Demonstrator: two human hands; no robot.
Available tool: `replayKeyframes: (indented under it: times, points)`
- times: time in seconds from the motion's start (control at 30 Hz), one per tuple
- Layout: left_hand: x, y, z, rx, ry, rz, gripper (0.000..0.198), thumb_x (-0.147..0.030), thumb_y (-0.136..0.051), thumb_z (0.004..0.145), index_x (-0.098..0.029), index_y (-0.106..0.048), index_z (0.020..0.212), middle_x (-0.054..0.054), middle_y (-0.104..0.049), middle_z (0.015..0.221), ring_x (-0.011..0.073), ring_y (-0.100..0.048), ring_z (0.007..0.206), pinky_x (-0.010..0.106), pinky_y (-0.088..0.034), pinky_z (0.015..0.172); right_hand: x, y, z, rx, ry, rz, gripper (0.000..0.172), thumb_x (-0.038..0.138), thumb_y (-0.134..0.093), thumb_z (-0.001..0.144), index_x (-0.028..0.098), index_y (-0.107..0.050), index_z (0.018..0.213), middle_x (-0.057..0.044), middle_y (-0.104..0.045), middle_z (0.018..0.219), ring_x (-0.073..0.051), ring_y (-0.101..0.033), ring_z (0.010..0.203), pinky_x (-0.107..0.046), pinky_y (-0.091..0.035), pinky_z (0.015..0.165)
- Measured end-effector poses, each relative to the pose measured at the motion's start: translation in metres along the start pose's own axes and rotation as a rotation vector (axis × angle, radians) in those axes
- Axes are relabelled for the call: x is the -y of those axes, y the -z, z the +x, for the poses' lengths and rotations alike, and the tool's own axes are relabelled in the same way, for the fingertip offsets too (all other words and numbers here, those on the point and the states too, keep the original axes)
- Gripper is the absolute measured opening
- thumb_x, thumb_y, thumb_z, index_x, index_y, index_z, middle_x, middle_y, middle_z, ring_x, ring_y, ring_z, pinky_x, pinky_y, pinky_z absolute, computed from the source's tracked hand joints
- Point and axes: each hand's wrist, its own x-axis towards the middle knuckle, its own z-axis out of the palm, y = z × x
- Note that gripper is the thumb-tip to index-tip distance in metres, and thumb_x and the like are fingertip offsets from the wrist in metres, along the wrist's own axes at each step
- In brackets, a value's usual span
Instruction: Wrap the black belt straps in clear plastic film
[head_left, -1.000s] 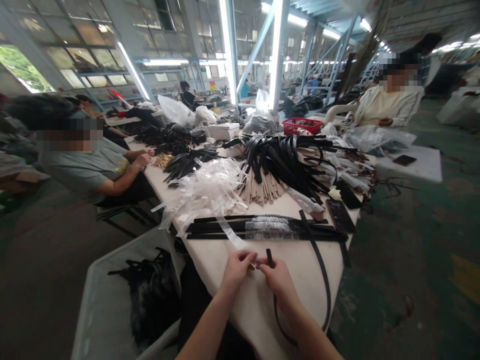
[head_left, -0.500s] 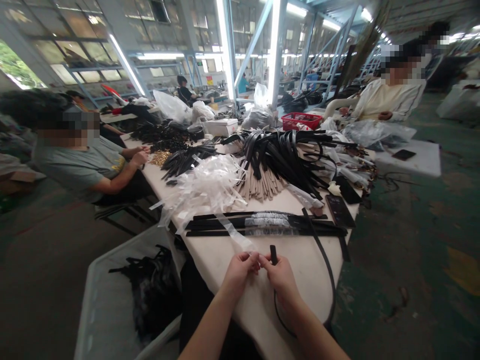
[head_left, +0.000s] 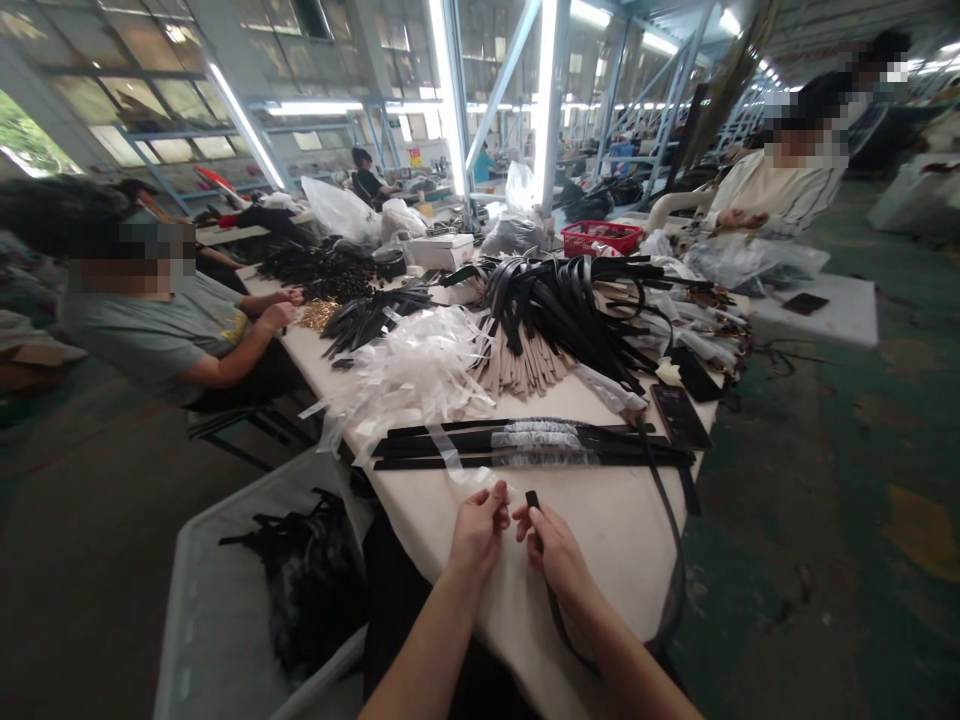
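My right hand [head_left: 553,550] pinches the end of a narrow black belt strap [head_left: 533,500] between its fingers. The strap runs down past my wrist and over the table's near edge, and a length of it loops up to the far side of the table. My left hand [head_left: 477,532] is just left of the right, its fingertips at the end of a clear plastic strip [head_left: 459,470], which seems pinched there. Several black belts [head_left: 534,448] with clear wrapping lie flat just beyond my hands on the white table [head_left: 600,530].
Farther along the table lie a heap of black straps [head_left: 559,310], beige strips [head_left: 517,365] and clear plastic film [head_left: 405,370]. A phone [head_left: 679,416] lies at the right edge. A grey bin [head_left: 225,600] of black goods stands left. Co-workers [head_left: 165,320] sit on both sides.
My hands have moved slightly apart, and the left has turned more upright. The black strap's loop has drawn in closer to the table's right edge, and the view has tilted slightly.
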Motion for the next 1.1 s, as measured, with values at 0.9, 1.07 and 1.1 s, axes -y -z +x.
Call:
replayKeyframes:
  times: [0.9, 1.07, 1.1]
  points:
    - [0.005, 0.002, -0.003, 0.090, 0.039, 0.048, 0.047, -0.051, -0.086, 0.065, -0.014, -0.057, 0.061, -0.004, -0.051, 0.050, 0.0052, -0.041, 0.037, 0.020, -0.029, 0.038, 0.011, -0.001, -0.004, 0.225, -0.147, -0.226, 0.053, 0.065, -0.044, 0.091, 0.015, -0.060, 0.085, 0.002, -0.060, 0.046, -0.009, -0.042, 0.028, -0.019, -0.024, 0.032]
    - [0.004, 0.005, -0.009, 0.198, 0.074, 0.103, 0.042, -0.048, -0.084, 0.069, -0.013, -0.061, 0.061, -0.003, -0.050, 0.047, 0.0052, -0.040, 0.037, 0.019, -0.026, 0.039, 0.016, 0.000, 0.001, 0.283, -0.210, -0.212, 0.053, 0.065, -0.045, 0.089, 0.015, -0.060, 0.086, 0.001, -0.061, 0.046, -0.010, -0.043, 0.028, -0.019, -0.023, 0.032]
    - [0.003, 0.006, -0.010, 0.224, 0.086, 0.120, 0.042, -0.048, -0.083, 0.070, -0.013, -0.062, 0.060, -0.003, -0.049, 0.047, 0.0054, -0.040, 0.037, 0.020, -0.025, 0.038, 0.018, -0.001, 0.001, 0.279, -0.214, -0.214, 0.054, 0.066, -0.046, 0.088, 0.014, -0.061, 0.086, 0.000, -0.062, 0.047, -0.009, -0.043, 0.028, -0.019, -0.023, 0.032]
